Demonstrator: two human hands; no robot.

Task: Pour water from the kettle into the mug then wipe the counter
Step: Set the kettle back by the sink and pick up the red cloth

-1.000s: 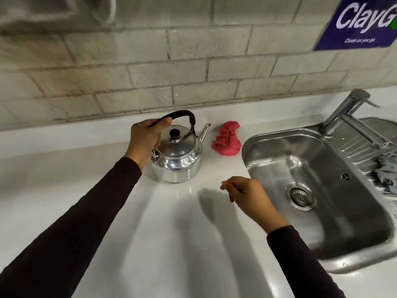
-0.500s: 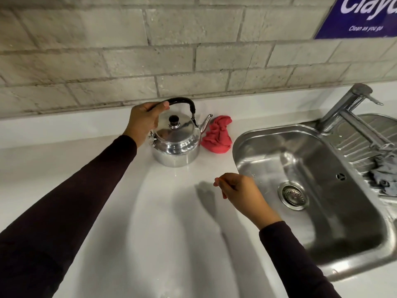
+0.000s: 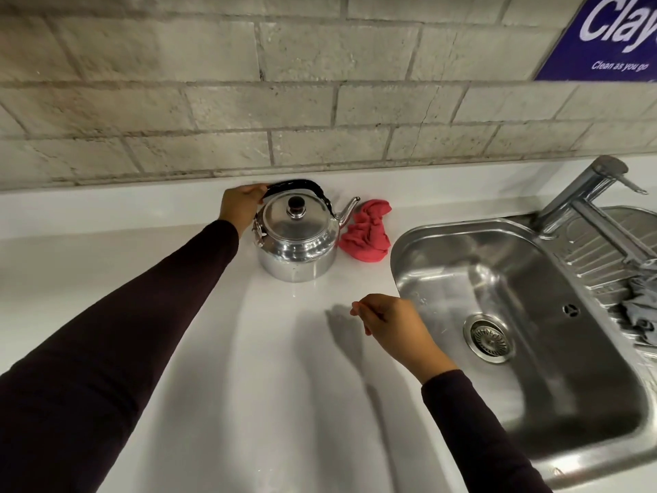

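Observation:
A shiny steel kettle with a black handle and black lid knob stands on the white counter near the back wall, spout to the right. My left hand grips the left end of its handle. A crumpled red cloth lies just right of the kettle, against the spout side. My right hand hovers over the counter in front of the kettle, by the sink's left rim, fingers curled with nothing in them. No mug is in view.
A steel sink with a drain fills the right side. Its tap rises at the back right over a ribbed drainer holding a grey cloth. A brick-tile wall and a blue sign stand behind.
The kettle has gone back toward the wall, closer to the red cloth, with my left hand still on its handle. My right hand has barely moved.

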